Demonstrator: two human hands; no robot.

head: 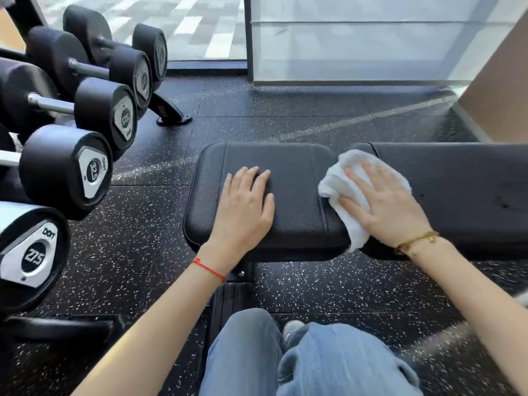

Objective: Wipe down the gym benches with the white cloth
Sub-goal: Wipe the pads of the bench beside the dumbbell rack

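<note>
A black padded gym bench lies across the middle of the view, with a short seat pad [294, 172] on the left and a long back pad [463, 178] running off to the right. A crumpled white cloth [340, 181] lies over the gap between the two pads. My right hand [383, 204] presses flat on the cloth, fingers spread, pointing up and left. My left hand [245, 207] rests flat and empty on the seat pad, fingers together.
A rack of black dumbbells [65, 167] fills the left side, close to the seat pad's end. Speckled black rubber floor [285, 115] lies beyond the bench, up to a glass wall [357, 38]. My knees in blue jeans [300, 361] are just before the bench.
</note>
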